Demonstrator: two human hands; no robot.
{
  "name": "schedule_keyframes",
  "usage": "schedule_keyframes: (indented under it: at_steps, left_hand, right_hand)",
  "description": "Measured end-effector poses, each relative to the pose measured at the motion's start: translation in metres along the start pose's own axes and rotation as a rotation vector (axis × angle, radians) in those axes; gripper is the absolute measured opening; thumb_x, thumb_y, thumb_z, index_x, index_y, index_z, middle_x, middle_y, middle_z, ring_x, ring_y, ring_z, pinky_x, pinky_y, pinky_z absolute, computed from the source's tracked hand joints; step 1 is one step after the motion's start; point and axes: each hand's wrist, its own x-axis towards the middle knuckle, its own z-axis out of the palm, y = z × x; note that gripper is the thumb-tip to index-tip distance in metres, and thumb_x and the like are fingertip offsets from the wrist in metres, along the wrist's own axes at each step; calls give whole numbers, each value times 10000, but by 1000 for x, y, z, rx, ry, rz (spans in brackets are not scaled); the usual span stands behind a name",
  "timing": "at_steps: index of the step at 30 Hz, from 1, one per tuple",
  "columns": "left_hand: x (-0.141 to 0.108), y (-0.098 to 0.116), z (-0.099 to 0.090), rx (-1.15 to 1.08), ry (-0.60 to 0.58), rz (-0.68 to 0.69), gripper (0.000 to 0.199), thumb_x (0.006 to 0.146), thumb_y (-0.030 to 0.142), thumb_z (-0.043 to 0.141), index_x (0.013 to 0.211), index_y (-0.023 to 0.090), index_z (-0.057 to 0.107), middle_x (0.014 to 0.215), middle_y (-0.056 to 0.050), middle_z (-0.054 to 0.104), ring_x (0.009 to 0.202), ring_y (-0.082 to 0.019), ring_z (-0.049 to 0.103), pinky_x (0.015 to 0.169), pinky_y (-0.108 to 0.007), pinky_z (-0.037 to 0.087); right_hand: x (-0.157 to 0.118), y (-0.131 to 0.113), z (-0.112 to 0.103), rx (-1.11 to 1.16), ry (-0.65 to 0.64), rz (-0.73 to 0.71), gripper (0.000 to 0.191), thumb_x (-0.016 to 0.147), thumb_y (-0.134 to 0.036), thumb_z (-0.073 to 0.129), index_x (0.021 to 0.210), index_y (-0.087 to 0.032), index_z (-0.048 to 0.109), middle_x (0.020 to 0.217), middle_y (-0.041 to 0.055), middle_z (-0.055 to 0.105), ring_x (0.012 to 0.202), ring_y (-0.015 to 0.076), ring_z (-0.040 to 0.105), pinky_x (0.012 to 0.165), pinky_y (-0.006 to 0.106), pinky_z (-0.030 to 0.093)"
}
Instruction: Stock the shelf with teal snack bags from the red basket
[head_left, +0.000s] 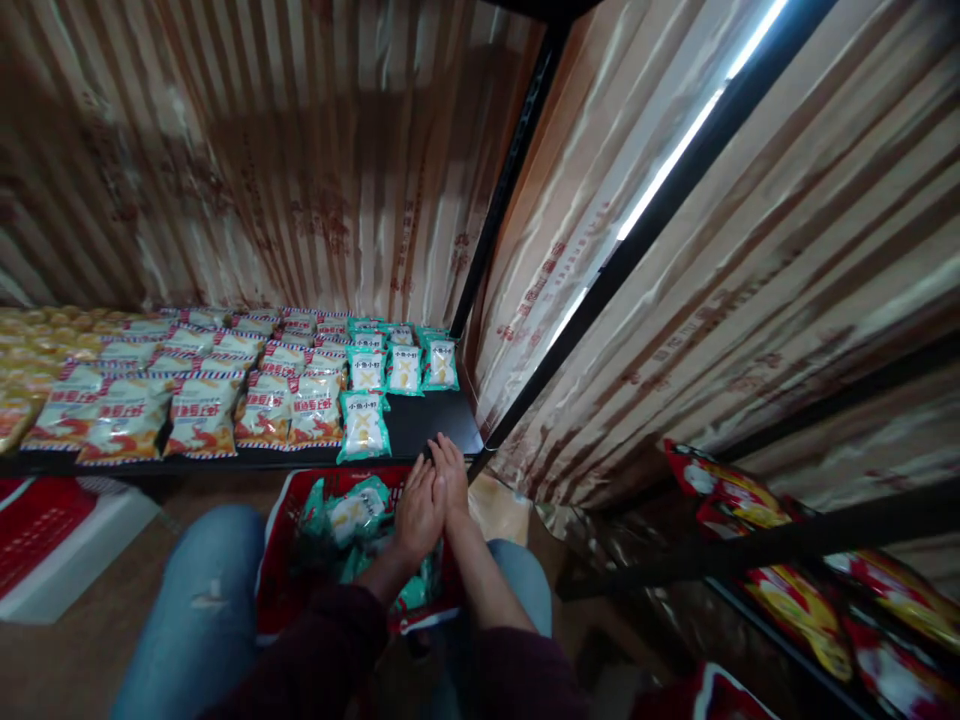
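My left hand [420, 508] and my right hand [450, 478] are pressed against each other at the shelf's front edge, fingers stretched forward. No packet shows in either hand; the space between the palms is hidden. Beyond them is a bare corner of the black shelf [424, 425]. Just left of that corner stands a front teal-and-white snack packet [365, 425], with several more teal packets [406, 368] in rows behind it. Below my hands, between my knees, an open red box [281, 560] holds several loose teal packets [358, 512], partly covered by my forearms.
Orange-and-white snack bags [204, 415] fill the shelf's middle, with yellow packets [22, 365] at far left. Black metal posts [517, 165] rise behind and right. A red-and-white carton [75, 550] sits at lower left. Red-and-yellow bags [802, 610] lie on a right-hand shelf.
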Motion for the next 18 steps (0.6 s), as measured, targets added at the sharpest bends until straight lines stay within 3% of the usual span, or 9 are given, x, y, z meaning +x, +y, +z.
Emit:
schedule_keyframes:
  at_steps: [3,5,8,11,15,18]
  left_hand:
    - [-35,-19,-12,78,-50,34,468,940,320,236,1165,104,585,1348,-153,507,1346,-236,340,1098,-462,305]
    - [-59,-33,-21,185,-153,33,415,931,303,277,1134,144,603,1305,-149,543,1316,-244,383,1084,-501,292]
    - [-90,-50,-32,332,-342,-34,334,890,256,365,1068,180,637,1143,-139,642,1218,-265,486,1026,-526,326]
    - [-109,-59,-43,380,-402,-61,298,856,263,423,983,175,678,1043,-151,678,1151,-300,533,1002,-538,326]
    - [-115,-64,-55,423,-366,-81,314,806,262,480,1034,159,671,1253,-173,577,1270,-318,423,1070,-514,243]
    - [-113,-72,-67,339,-216,-297,467,735,204,528,1186,91,578,1398,-223,415,1354,-346,285,1089,-517,202]
  right_hand:
    - [-38,-18,-1,-84,-115,-14,520,841,-135,408,1354,-213,446,1496,76,318,1409,219,175,1102,409,267]
    - [-68,-30,3,-131,-204,50,517,839,-130,425,1349,-210,458,1514,84,279,1415,233,157,1110,414,238]
    - [-106,-43,14,-152,-395,181,436,791,-156,521,1222,-137,587,1433,175,400,1368,313,274,1080,465,259]
    - [-126,-53,24,-114,-506,176,293,744,-186,594,1018,-156,691,1241,168,594,1275,332,419,1054,487,283]
    - [-124,-54,26,-76,-442,178,271,767,-160,547,994,-201,689,1282,117,571,1280,294,424,1050,469,304]
    - [-116,-42,24,-6,-237,391,350,775,-143,500,1095,-141,642,1308,184,530,1254,304,458,1015,465,365]
